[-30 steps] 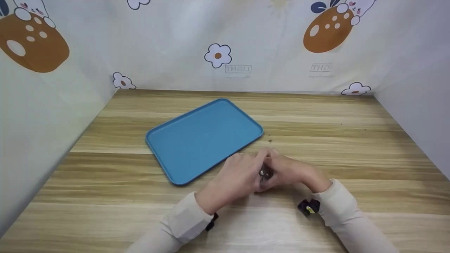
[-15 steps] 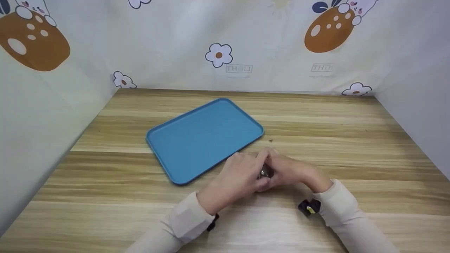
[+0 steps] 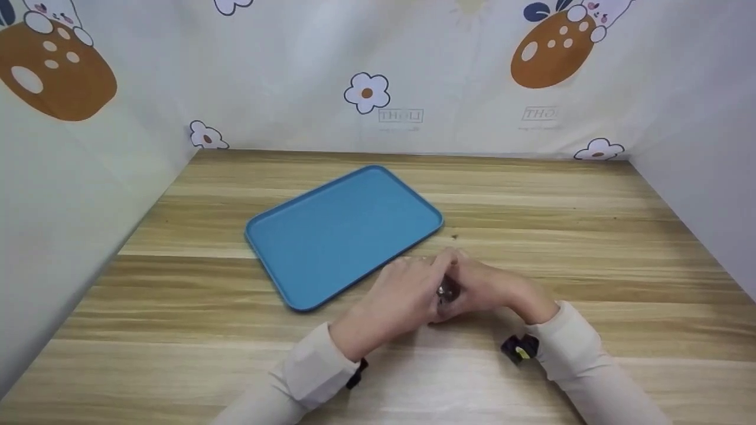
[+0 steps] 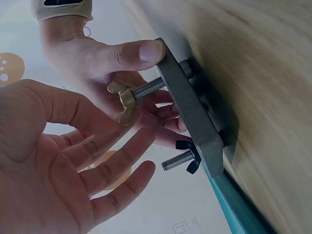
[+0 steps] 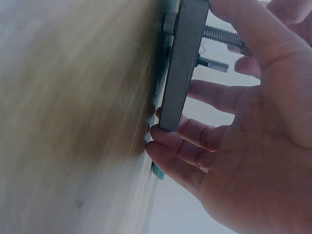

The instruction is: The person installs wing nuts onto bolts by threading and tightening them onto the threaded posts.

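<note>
My right hand (image 3: 487, 286) grips a dark grey metal bar (image 4: 190, 112) on edge, close over the table, its thumb on the bar's top end and other fingers lower down. Two threaded bolts run through the bar, their heads on the table side. A brass wing nut (image 4: 126, 105) sits toward the end of the nearer bolt (image 4: 148, 87). My left hand (image 3: 401, 289) pinches this nut, its other fingers loosely bent. On the second bolt (image 4: 176, 160), a black wing nut (image 4: 190, 156) lies close against the bar. In the head view both hands mostly hide the bar.
A blue tray (image 3: 345, 236) lies flat on the wood-grain table (image 3: 177, 330), just beyond my hands. A patterned curtain (image 3: 443, 71) closes off the back and sides. Each wrist wears a black camera mount (image 3: 520, 348).
My left thumb, visible over the front of the bolt half a second ago, has slipped back out of sight in the head view. The hands stay in the same place; the tray has not moved.
</note>
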`<state>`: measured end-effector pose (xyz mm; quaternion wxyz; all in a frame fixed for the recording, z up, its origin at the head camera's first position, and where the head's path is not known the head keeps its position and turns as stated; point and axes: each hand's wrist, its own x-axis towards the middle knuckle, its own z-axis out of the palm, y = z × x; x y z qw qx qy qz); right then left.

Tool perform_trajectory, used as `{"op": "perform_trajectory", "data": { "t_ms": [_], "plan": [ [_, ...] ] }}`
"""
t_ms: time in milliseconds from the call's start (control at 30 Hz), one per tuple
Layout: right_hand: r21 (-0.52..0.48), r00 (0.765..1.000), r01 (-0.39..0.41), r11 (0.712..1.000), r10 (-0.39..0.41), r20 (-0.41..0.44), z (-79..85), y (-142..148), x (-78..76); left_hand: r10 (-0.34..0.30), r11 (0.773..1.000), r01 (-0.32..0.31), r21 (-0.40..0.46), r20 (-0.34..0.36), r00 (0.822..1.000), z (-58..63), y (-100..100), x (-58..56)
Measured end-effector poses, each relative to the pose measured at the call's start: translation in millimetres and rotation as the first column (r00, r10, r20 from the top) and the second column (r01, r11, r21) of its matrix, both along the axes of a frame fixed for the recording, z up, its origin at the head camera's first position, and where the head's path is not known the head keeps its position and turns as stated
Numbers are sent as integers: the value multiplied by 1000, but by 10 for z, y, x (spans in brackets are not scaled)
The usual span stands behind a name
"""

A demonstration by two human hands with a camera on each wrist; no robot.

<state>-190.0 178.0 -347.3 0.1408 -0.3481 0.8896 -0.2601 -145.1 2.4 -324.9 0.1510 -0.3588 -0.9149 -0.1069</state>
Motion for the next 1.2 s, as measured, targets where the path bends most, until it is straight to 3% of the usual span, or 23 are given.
{"op": "perform_trajectory", "data": {
  "t_ms": [300,467,633,767,933,1200],
  "plan": [
    [35,996,-33,999,36,-83,-20,4,-2,21,1000,-21,-8,-18,1000,13,-16,2],
    [37,996,-30,999,33,-79,-3,3,-8,4,1000,-4,4,-31,999,14,-17,11],
    [51,999,6,999,-4,-34,17,1,1,43,998,-43,-38,-6,999,22,-6,22],
    [50,999,9,999,-7,-46,12,-1,4,49,998,-50,-47,-13,999,26,0,29],
    [34,997,-18,999,20,-73,-5,-8,0,32,999,-32,-23,-18,999,12,-1,28],
    [2,999,29,1000,-29,13,3,-8,10,-39,999,39,-6,-83,996,3,-14,28]
  ]
}}
